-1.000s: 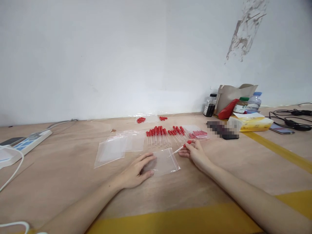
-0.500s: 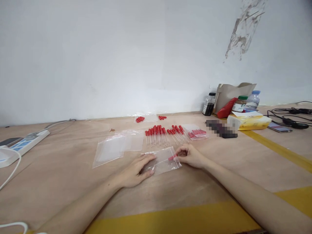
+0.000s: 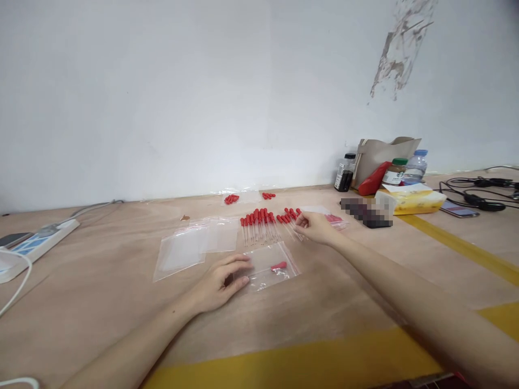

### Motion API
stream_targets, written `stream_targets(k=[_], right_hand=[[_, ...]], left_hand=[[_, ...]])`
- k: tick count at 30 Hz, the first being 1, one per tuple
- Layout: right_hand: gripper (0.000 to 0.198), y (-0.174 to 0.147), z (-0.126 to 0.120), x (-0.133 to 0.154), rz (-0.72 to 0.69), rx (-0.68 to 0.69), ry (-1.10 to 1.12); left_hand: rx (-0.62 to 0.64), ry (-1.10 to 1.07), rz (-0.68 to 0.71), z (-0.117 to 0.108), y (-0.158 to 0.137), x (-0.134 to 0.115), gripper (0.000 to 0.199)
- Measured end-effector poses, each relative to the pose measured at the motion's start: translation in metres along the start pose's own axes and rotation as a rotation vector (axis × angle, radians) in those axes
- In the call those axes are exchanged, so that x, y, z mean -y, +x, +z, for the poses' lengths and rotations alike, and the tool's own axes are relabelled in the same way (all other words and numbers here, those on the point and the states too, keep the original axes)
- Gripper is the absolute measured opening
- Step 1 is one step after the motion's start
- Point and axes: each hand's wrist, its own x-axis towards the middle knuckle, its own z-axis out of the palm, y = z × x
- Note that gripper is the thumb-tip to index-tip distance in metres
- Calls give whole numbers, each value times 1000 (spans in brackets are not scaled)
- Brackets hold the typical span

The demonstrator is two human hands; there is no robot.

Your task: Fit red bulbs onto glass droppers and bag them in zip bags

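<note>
A red-bulbed dropper [image 3: 279, 266] lies inside a clear zip bag [image 3: 265, 257] on the table [image 3: 324, 302].
From where I stand, print on the dark bottle [image 3: 344, 175] and green-lidded jar [image 3: 391, 176] is too small to read; the bagged dropper's glossy bulb faces the red-lined mouth, its thin stem the left hand [image 3: 225, 281], resting slack and ungripping on the bag, while the right hand [image 3: 313, 227] touches the loose droppers [image 3: 261, 217], whether grasping one I can't tell.
</note>
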Motion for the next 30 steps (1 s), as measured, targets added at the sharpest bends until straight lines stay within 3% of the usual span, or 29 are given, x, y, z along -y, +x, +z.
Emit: stream_targets(k=[4,8,11,14,16,19,24,27,30], right_hand=[[15,27,25,18,110,11,-258],[23,43,49,33,226,65,-304],[27,47,48,37,245,78,-282],[35,39,28,31,220,53,-231],[43,24,13,22,198,-9,-68],[55,-8,1,4,275,-116,363],[44,-47,18,-12,370,-307,836],[41,-53,29,-8,354,-316,978],[37,-57,33,-1,386,-226,1076]], left_hand=[[54,-3,10,-1,-6,3,30],[79,-9,50,-1,-7,3,30],[89,-20,45,-2,-7,3,29],[91,-43,32,-3,-7,4,27],[94,-57,18,-3,-7,5,26],[96,-72,1,-3,-6,4,23],[94,-104,-19,-4,-5,2,17],[92,-107,-32,-4,-5,2,14],[93,-100,-26,-3,-5,3,15]])
